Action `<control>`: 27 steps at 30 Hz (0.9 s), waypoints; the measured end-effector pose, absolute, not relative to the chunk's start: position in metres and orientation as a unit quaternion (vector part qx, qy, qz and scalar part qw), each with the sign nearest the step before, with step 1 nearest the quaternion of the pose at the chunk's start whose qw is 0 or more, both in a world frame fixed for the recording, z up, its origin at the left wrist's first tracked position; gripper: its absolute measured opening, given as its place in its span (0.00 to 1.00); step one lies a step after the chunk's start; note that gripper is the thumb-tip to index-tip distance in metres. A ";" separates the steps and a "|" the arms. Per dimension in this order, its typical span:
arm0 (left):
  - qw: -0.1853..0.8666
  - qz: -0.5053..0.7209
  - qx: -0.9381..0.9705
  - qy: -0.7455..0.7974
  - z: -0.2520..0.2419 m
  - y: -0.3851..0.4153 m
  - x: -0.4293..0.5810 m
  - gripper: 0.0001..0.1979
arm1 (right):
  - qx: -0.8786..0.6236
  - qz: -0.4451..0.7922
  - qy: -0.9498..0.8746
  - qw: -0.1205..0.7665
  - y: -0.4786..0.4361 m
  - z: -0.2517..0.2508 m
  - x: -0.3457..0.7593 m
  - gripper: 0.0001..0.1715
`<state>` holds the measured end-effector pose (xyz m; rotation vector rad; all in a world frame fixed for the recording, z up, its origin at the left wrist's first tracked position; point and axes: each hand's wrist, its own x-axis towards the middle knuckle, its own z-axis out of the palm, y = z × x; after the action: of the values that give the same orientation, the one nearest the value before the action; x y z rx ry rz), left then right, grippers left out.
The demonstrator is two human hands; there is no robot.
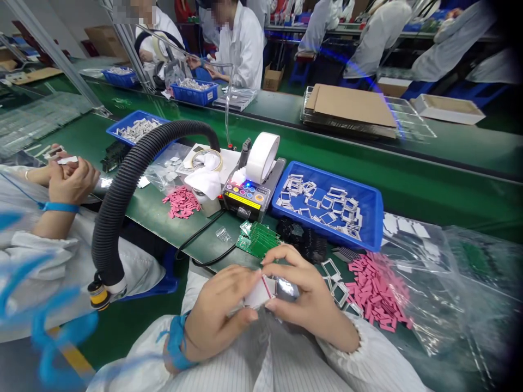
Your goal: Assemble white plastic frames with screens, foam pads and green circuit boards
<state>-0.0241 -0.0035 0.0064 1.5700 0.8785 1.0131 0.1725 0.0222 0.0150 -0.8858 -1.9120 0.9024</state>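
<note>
My left hand (220,307), with a blue strap at the wrist, is closed on a small white rectangular part (258,295) close to my body. A thin pink strip (266,286) runs along that part's right edge. From the other side my right hand (308,294) pinches the same part, thumb and fingertips at the strip. Just beyond my hands lies a stack of green circuit boards (261,239), beside a pile of black parts (304,238). White frames (335,280) and a heap of pink strips (373,288) lie right of my right hand.
A blue bin (378,218) holds white frames. Left of it stands a tape dispenser (245,198) with a white roll (263,158). A black ribbed hose (122,196) arches on the left, near a co-worker's hands (71,179). Plastic bags (433,294) lie at right.
</note>
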 end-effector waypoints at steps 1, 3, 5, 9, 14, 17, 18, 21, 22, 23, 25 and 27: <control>0.449 0.404 0.704 0.375 0.006 -0.006 -0.027 0.24 | -0.360 0.344 -0.766 0.407 0.022 0.017 0.169 0.13; 0.351 0.383 0.753 0.403 0.001 -0.011 -0.029 0.26 | -0.380 0.326 -0.772 0.390 0.023 0.021 0.161 0.10; 0.286 0.400 0.749 0.444 -0.008 -0.015 -0.031 0.26 | -0.406 0.333 -0.772 0.358 0.026 0.023 0.149 0.07; 0.346 0.465 0.620 0.528 -0.027 -0.019 -0.042 0.19 | -0.423 0.532 -0.649 0.342 0.036 0.018 0.123 0.09; 0.610 0.594 0.127 0.508 -0.063 -0.024 -0.088 0.10 | -0.462 0.714 -0.298 0.433 0.061 -0.003 0.110 0.14; 0.607 0.664 -0.083 0.428 -0.089 -0.034 -0.130 0.20 | -0.494 0.709 -0.192 0.465 0.078 -0.014 0.113 0.13; 0.597 0.691 -0.105 0.394 -0.096 -0.038 -0.144 0.22 | -0.503 0.706 -0.160 0.472 0.082 -0.017 0.113 0.13; 0.577 0.757 -0.101 0.289 -0.108 -0.049 -0.176 0.20 | -0.515 0.696 -0.092 0.492 0.091 -0.023 0.109 0.12; 0.573 0.768 -0.095 0.270 -0.110 -0.052 -0.182 0.20 | -0.516 0.693 -0.077 0.498 0.093 -0.025 0.106 0.12; 0.573 0.772 -0.091 0.259 -0.111 -0.054 -0.185 0.20 | -0.515 0.691 -0.064 0.503 0.094 -0.026 0.103 0.12; 0.577 0.772 -0.089 0.250 -0.111 -0.058 -0.187 0.22 | -0.511 0.689 -0.044 0.512 0.095 -0.026 0.097 0.12; 0.587 0.768 -0.090 0.239 -0.110 -0.060 -0.185 0.24 | -0.507 0.687 -0.030 0.520 0.097 -0.026 0.093 0.13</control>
<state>-0.1845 -0.0603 -0.1104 -0.2086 0.5559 1.7908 0.0930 0.0970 -0.0259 -1.2150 -0.0710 1.6468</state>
